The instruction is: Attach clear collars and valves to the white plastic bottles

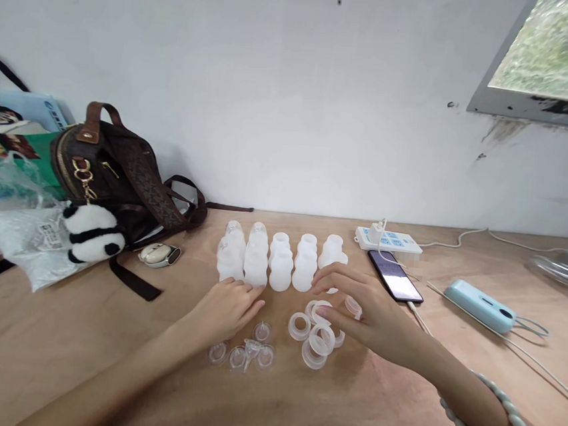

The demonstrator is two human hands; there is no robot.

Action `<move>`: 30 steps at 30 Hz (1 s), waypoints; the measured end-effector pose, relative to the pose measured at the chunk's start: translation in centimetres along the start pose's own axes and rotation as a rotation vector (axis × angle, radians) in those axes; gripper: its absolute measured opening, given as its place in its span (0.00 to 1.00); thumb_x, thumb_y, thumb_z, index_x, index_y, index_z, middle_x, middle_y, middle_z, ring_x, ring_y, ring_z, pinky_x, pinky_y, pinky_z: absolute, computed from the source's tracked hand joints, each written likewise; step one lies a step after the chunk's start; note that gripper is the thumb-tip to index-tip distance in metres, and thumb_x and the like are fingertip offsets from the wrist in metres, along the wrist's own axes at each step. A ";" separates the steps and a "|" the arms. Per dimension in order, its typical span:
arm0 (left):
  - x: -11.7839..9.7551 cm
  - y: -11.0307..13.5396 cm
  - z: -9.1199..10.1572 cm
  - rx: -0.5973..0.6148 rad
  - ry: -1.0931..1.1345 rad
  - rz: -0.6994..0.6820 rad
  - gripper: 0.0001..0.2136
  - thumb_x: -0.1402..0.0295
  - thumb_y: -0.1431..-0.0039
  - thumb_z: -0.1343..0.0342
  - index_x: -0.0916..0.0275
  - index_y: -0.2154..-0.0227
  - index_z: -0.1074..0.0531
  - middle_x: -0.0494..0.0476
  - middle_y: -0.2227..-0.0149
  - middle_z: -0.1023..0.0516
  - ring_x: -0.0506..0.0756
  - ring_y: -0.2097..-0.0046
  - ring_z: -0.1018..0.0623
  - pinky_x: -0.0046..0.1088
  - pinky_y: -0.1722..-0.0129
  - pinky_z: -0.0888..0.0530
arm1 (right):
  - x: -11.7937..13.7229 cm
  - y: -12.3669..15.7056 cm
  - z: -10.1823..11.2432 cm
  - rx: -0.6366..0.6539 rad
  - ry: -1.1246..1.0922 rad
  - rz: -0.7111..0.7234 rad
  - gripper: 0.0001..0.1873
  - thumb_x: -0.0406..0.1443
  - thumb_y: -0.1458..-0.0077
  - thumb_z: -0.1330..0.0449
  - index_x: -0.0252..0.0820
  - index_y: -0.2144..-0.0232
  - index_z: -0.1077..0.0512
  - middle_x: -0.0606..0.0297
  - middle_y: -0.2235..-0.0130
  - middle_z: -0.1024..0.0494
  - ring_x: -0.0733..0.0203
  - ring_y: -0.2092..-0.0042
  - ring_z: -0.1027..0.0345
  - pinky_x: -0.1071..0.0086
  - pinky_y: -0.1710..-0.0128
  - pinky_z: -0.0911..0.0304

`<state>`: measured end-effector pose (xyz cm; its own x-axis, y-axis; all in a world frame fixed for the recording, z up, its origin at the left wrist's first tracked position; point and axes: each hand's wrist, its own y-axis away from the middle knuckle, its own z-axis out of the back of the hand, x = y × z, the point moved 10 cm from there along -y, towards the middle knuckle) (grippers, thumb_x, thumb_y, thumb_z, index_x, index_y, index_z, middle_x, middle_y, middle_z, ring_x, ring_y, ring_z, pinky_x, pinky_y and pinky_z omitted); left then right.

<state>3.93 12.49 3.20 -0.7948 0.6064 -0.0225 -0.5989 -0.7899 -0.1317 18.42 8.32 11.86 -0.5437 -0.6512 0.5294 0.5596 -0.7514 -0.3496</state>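
Note:
White, wavy-sided plastic bottles stand in two rows at the middle of the table; the open-mouthed white bottle [304, 268] is among those on the right. At the left, the white bottle [256, 260] and its neighbours have rounded clear tops. My left hand [227, 308] rests low against the front left bottles, fingers together and thumb apart, with nothing visibly held. Several clear nipple-shaped pieces [265, 356] lie just below it. My right hand [362, 308] hovers over several translucent rings [299, 326], thumb and fingers apart; its fingertips overlap the rightmost bottle [333, 249], contact unclear.
A brown backpack [112, 163] with a panda charm [93, 235] and a plastic bag [35, 239] stand left. A mouse [159, 254] lies near them. On the right are a power strip [399, 241], a phone [394, 275], a light-blue device [479, 305] and cables.

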 end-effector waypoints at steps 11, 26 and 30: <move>3.1 4.6 0.1 0.189 0.449 -0.039 0.23 0.81 0.44 0.58 0.56 0.53 0.26 0.55 0.53 0.24 0.56 0.52 0.23 0.32 0.53 0.29 | -1.9 1.9 -4.7 0.341 0.396 0.092 0.21 0.19 0.53 0.42 0.43 0.58 0.28 0.62 0.52 0.24 0.51 0.50 0.34 0.52 0.49 0.38; 2.1 3.4 4.5 0.053 0.833 0.058 0.06 0.65 0.39 0.46 0.59 0.60 0.29 0.54 0.58 0.24 0.55 0.57 0.24 0.33 0.55 0.28 | -0.2 0.1 -0.5 0.174 0.276 -0.001 0.17 0.32 0.43 0.39 0.47 0.51 0.31 0.59 0.50 0.26 0.50 0.50 0.31 0.54 0.52 0.32; -0.6 0.7 5.7 -0.033 1.142 0.118 0.09 0.68 0.50 0.36 0.62 0.67 0.29 0.51 0.65 0.26 0.50 0.68 0.27 0.28 0.64 0.27 | 2.4 -0.4 1.4 -0.012 0.158 0.099 0.16 0.35 0.40 0.42 0.46 0.49 0.34 0.56 0.46 0.30 0.52 0.51 0.30 0.59 0.56 0.29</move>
<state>3.44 11.10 8.75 -0.2832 0.2711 -0.9200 -0.5108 -0.8545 -0.0946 17.79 7.15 14.39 -0.5782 -0.7299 0.3646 0.6083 -0.6834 -0.4036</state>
